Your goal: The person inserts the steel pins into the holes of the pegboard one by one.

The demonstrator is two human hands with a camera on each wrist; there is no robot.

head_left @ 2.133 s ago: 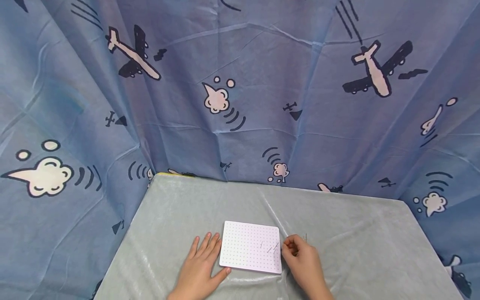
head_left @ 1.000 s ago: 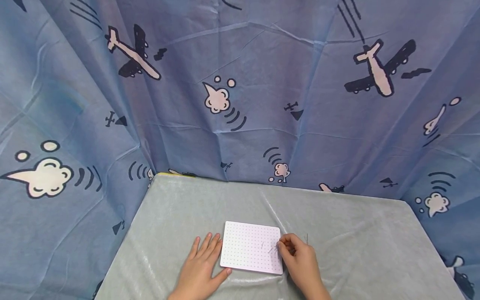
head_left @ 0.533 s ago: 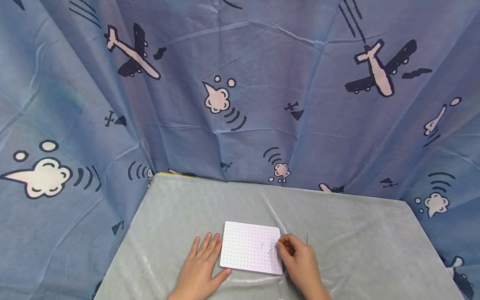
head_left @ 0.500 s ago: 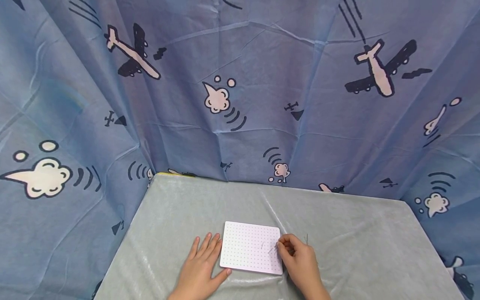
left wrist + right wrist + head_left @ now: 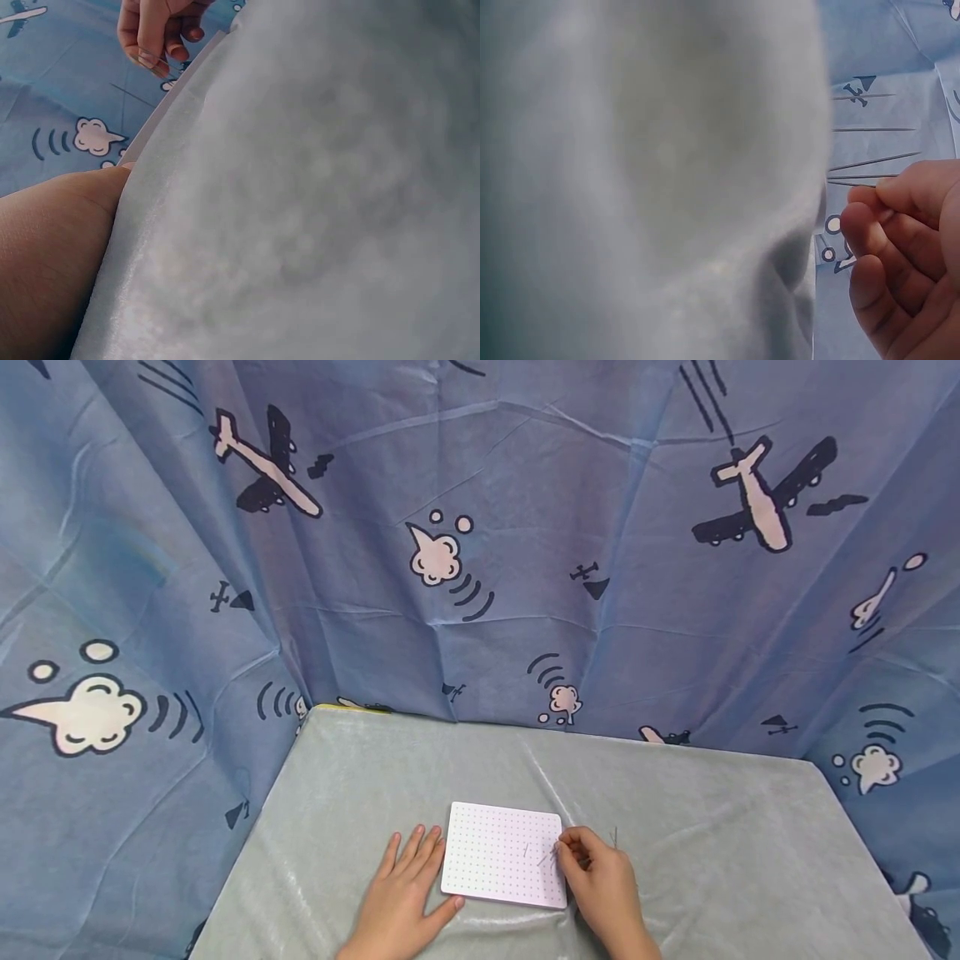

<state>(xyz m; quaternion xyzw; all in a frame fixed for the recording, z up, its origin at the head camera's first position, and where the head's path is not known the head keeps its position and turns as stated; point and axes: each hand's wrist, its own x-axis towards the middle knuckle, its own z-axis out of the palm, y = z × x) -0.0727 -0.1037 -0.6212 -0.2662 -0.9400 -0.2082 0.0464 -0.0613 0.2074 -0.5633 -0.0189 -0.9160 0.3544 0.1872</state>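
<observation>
A white board [image 5: 487, 860] with rows of small holes lies on the grey cloth. Against its left side rests my left hand [image 5: 401, 889], fingers straight and spread, thumb at the lower left corner. At the board's right edge my right hand [image 5: 600, 872] pinches a thin metal needle [image 5: 851, 184] between thumb and index finger. Several other needles [image 5: 877, 130] stick up from the board, close to the pinched one in the right wrist view. The needles' lower ends are hidden there behind the blurred cloth. One needle [image 5: 133, 94] also shows in the left wrist view.
Beyond my right hand, thin needle-like pieces [image 5: 615, 837] rise near the knuckles. The grey cloth [image 5: 360, 768] covers the table and has creases. A blue curtain [image 5: 480, 568] with printed planes and clouds hangs behind and at both sides.
My right hand moved slightly left, from beside the board to over its right edge, then stayed nearly still. The left hand keeps its place.
</observation>
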